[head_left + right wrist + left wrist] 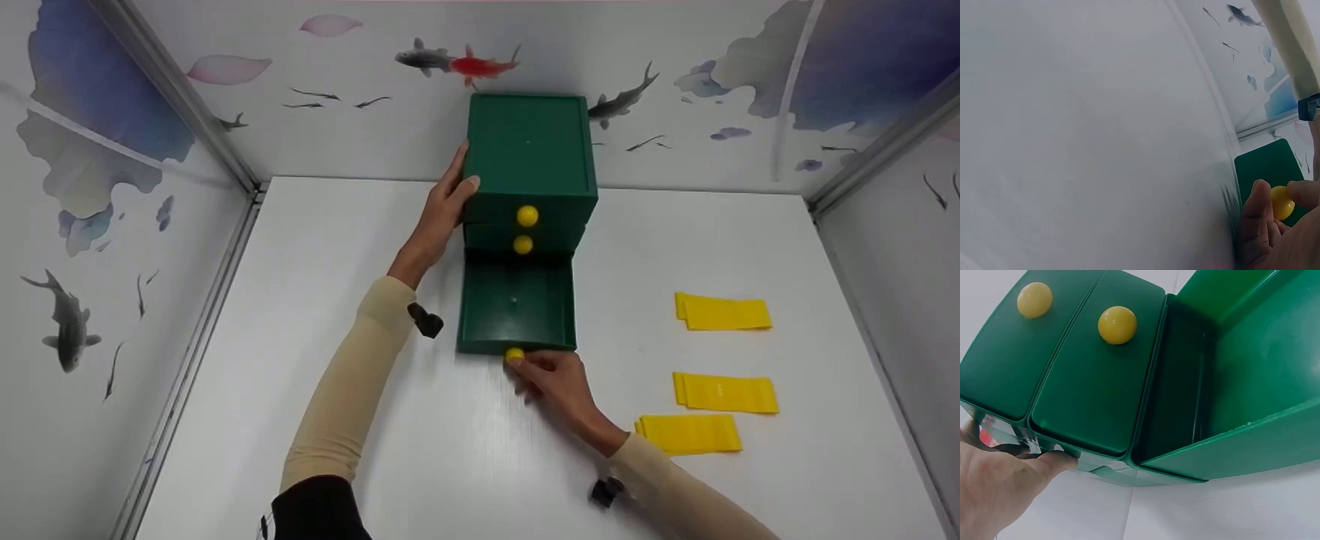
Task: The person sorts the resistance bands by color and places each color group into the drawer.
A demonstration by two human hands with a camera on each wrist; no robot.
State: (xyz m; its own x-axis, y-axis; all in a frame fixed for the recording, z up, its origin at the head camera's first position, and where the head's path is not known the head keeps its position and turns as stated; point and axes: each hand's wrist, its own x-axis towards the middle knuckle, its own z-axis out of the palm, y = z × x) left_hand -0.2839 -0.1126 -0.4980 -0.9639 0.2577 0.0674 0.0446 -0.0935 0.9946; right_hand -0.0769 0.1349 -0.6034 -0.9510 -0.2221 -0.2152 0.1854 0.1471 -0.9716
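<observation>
A green cabinet of three drawers [529, 146] stands against the back wall, each drawer with a round yellow knob. Its bottom drawer [516, 300] is pulled out toward me, and its inside is bare. The upper two drawers, with knobs [1117, 325] facing front, are closed. My left hand [439, 217] rests on the cabinet's left side, fingers along the wall and thumb near the front edge. At the bottom drawer's front, my right hand [559, 382] pinches the yellow knob [1282, 203] between thumb and fingers.
Several folded yellow strips lie on the white table at the right: one far strip [724, 312], a middle strip [726, 393] and a near strip [691, 434] beside my right forearm. White panels with painted fish enclose the table at the back and sides.
</observation>
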